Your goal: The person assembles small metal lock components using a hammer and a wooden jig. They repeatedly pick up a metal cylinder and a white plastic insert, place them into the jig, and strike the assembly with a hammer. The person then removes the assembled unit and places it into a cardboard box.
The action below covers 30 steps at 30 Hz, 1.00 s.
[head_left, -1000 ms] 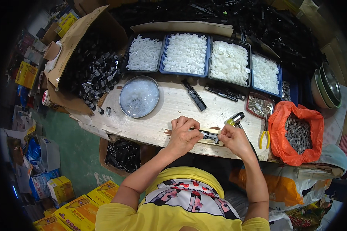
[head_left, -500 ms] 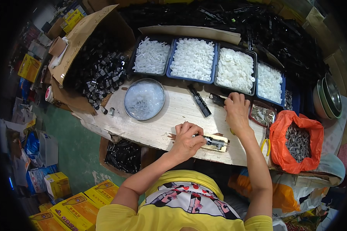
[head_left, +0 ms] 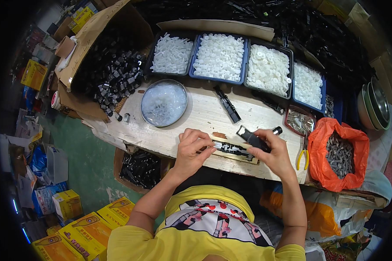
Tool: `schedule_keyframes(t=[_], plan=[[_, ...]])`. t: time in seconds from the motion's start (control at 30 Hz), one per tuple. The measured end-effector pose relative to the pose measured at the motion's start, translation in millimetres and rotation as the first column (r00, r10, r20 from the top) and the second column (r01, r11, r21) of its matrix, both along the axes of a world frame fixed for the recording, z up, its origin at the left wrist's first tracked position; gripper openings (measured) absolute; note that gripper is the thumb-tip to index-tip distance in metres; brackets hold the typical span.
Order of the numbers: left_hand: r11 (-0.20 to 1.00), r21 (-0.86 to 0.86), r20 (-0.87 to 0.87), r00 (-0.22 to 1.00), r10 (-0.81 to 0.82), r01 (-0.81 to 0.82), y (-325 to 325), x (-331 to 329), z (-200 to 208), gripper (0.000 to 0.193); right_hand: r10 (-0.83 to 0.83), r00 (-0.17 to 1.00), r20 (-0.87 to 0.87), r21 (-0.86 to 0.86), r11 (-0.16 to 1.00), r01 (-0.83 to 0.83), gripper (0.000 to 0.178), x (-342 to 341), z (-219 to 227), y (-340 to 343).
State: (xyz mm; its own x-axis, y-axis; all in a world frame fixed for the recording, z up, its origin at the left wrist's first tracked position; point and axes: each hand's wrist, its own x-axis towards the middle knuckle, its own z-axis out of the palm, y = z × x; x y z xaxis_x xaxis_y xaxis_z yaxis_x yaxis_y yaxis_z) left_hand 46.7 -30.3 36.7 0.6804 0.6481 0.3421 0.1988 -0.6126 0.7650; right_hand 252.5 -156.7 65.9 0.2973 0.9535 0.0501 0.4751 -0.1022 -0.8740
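Clock positions are read from the mechanism, with 12 o'clock pointing away from the person.

The black-and-silver mechanism [head_left: 231, 148] lies lengthwise on a narrow wooden block [head_left: 248, 159] near the front edge of the tabletop [head_left: 200, 108].

Left hand [head_left: 192, 150]: at 9 o'clock. The fingers are bent, with thumb and forefinger close together at the end of the mechanism; whether they pinch it cannot be told.

Right hand [head_left: 272, 150]: at 3 o'clock. The fingers are closed around a black housing [head_left: 251, 138], gripped above the mechanism's 2 o'clock side and tilted, its frame-like end pointing toward 10 o'clock.

Surrounding items:
- 12 o'clock: a long black part [head_left: 227, 104], lying at a slant. Beyond it, a blue tray [head_left: 246, 61] of white plastic pieces.
- 10 o'clock: a round metal dish [head_left: 186, 108] of translucent pieces; farther out, an open cardboard box [head_left: 89, 45] with small black parts.
- 2 o'clock: a reddish tray [head_left: 287, 122] of small metal pieces.
- 3 o'clock: yellow-handled pliers [head_left: 306, 160], just beside an orange-red bag [head_left: 320, 163] filled with grey parts.
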Motion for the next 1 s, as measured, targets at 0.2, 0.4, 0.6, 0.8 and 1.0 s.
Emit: schedule_keyframes(t=[0.2, 0.4, 0.6, 0.8, 1.0], plan=[[0.999, -0.009, -0.018, 0.999, 0.038, -0.038, 1.1, -12.2, -3.6, 0.013, 0.037, 0.898, 0.438, 0.059, 0.996, -0.070, 0.032, -36.7, 1.8, 5.9], [0.998, -0.010, -0.051, 0.996, 0.069, -0.069, 2.6, -14.4, -8.5, 0.016, 0.039, 0.840, 0.541, 0.049, 0.996, -0.078, 0.027, -55.6, -15.2, 15.0], [1.000, -0.016, -0.043, 0.999, 0.010, -0.011, 3.8, -8.4, -12.9, 0.024, 0.063, 0.799, 0.598, -0.016, 0.998, -0.067, 0.029, -56.7, -18.6, 17.6], [0.982, 0.060, -0.115, 0.979, -0.170, 0.178, 3.0, 3.0, 5.8, 0.034, -0.184, 0.789, 0.586, 0.096, 0.983, 0.158, 0.032, -30.2, -14.8, -3.5], [0.816, 0.353, -0.404, 0.862, -0.307, 0.457, 5.1, 13.7, 0.8, 0.044, -0.216, 0.575, 0.789, -0.101, 0.878, 0.469, 0.028, 3.6, -46.4, -57.8]])
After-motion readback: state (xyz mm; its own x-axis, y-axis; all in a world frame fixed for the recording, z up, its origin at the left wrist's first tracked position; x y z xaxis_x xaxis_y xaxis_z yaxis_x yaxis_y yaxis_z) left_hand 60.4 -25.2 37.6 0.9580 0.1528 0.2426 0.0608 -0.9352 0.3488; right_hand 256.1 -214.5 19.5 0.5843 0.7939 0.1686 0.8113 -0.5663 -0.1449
